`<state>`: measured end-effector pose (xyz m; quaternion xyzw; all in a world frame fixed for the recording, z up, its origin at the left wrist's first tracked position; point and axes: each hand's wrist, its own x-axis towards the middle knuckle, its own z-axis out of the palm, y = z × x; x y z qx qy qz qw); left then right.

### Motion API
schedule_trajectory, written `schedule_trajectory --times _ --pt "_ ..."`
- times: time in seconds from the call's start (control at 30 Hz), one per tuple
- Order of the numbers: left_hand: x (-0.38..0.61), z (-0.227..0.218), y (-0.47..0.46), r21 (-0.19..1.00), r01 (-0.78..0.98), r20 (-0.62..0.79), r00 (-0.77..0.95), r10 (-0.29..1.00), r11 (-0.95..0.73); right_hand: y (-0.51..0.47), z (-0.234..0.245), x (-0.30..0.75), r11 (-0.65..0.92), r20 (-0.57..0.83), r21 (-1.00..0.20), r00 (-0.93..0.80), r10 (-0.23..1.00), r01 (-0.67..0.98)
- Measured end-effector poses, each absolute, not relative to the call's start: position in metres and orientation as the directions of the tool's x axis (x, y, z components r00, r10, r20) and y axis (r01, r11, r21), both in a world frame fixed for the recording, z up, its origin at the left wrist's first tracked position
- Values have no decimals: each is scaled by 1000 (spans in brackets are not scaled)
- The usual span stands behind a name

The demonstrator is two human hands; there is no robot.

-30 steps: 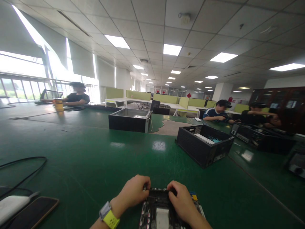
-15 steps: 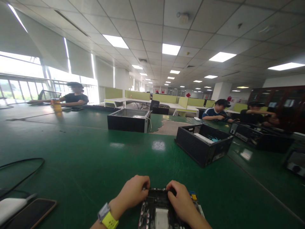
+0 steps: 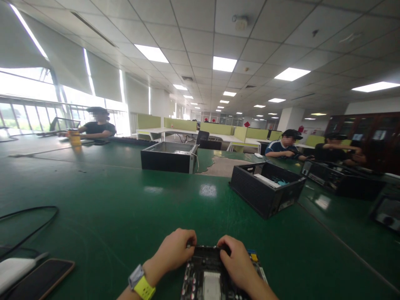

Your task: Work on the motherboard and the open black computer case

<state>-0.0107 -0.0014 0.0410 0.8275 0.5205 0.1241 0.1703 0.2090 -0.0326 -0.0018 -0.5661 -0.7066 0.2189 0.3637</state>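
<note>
A computer motherboard [image 3: 200, 266] lies on the green table at the bottom of the view, with a pale square part near its middle and a dark strip along its far edge. At the far left corner, my left hand [image 3: 178, 250] is closed, thumb and bent fingers pinching the board's edge. My right hand [image 3: 236, 258] curls over the far right part, its fingertips closed at the same far edge. Whatever thin part may lie under the fingertips is hidden. A watch with a yellow-green strap [image 3: 142, 283] is on my left wrist.
An open black computer case [image 3: 265, 196] stands ahead on the right, another case [image 3: 167, 158] farther back. A phone [image 3: 43, 279], a white device [image 3: 15, 273] and a black cable [image 3: 37, 210] lie at the left. Several people sit around the table, one person [image 3: 98, 125] at far left.
My hands and the motherboard stay almost in place, with only a tiny shift of the fingers. The person at far left has drawn an arm in slightly.
</note>
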Motion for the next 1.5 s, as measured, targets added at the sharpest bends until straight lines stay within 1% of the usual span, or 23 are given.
schedule_trajectory --times 0.4,1.07,1.37,1.5 --pt "-12 37 2 431 807 30 435 900 -404 -32 -4 210 264 268 -722 -93 959 639" --pt "-11 37 2 428 817 25 418 908 -388 -32 -4 210 252 257 -722 -89 962 644" --pt "-12 33 4 418 821 22 419 908 -389 -31 -7 211 269 270 -738 -95 958 619" --pt "-13 33 5 414 821 21 424 905 -394 -30 -8 212 254 259 -758 -80 963 601"
